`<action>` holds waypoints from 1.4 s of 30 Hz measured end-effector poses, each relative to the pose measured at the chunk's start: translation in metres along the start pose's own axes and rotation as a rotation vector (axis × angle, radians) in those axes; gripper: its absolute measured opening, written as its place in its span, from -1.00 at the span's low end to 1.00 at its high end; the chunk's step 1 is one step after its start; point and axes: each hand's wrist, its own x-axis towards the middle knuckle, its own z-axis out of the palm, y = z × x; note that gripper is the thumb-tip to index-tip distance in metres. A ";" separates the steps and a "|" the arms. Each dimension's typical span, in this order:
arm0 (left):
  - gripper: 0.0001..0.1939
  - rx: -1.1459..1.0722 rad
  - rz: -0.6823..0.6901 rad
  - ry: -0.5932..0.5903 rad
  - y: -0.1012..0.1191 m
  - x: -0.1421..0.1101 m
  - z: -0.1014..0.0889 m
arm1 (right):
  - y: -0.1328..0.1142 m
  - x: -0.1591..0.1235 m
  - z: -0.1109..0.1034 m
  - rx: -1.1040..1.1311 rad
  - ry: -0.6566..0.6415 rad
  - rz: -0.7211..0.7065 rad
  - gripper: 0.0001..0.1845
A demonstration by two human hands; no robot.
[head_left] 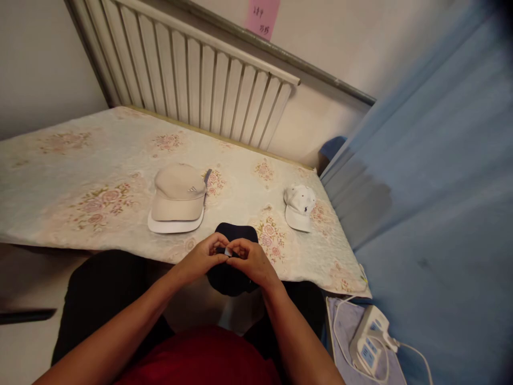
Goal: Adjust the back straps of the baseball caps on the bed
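Note:
A dark navy cap [234, 233] lies over the near edge of the table [60, 176], its lower part hanging toward me. My left hand [202, 258] and my right hand [250, 261] meet at the cap's back, fingers pinched together on a small light strap tab between them. A beige cap [178, 193] rests stacked on a white cap [173, 224] behind and to the left. A small white cap [299, 206] with dark specks sits to the right.
A floral cloth covers the table. A white radiator [192, 80] stands behind it, a pink note [262, 17] on the wall above. A blue curtain [433, 176] hangs at right. A white power strip [371, 339] with cables lies on the floor.

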 end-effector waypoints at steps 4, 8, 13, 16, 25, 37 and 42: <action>-0.79 -0.007 -0.089 -0.040 0.012 -0.003 -0.009 | 0.001 0.001 0.000 -0.037 0.014 -0.034 -0.86; -0.65 0.128 -0.088 -0.016 0.021 -0.002 -0.014 | 0.004 0.001 -0.001 -0.027 0.017 -0.027 -0.86; -0.65 0.071 -0.132 -0.063 0.021 0.004 -0.012 | 0.004 0.001 -0.001 -0.033 0.012 -0.036 -0.87; -0.66 0.096 -0.139 -0.090 0.023 0.004 -0.011 | 0.005 0.001 -0.001 -0.051 0.028 -0.038 -0.87; -0.78 0.014 -0.220 -0.180 0.025 0.003 -0.015 | 0.006 0.000 -0.004 -0.093 0.038 -0.071 -0.84; -0.85 -0.027 -0.207 -0.164 0.012 0.004 -0.021 | 0.018 0.002 -0.018 -0.082 0.067 -0.036 -0.81; -0.85 -0.025 -0.208 -0.200 0.011 0.005 -0.023 | 0.018 0.002 -0.019 -0.048 0.053 -0.022 -0.80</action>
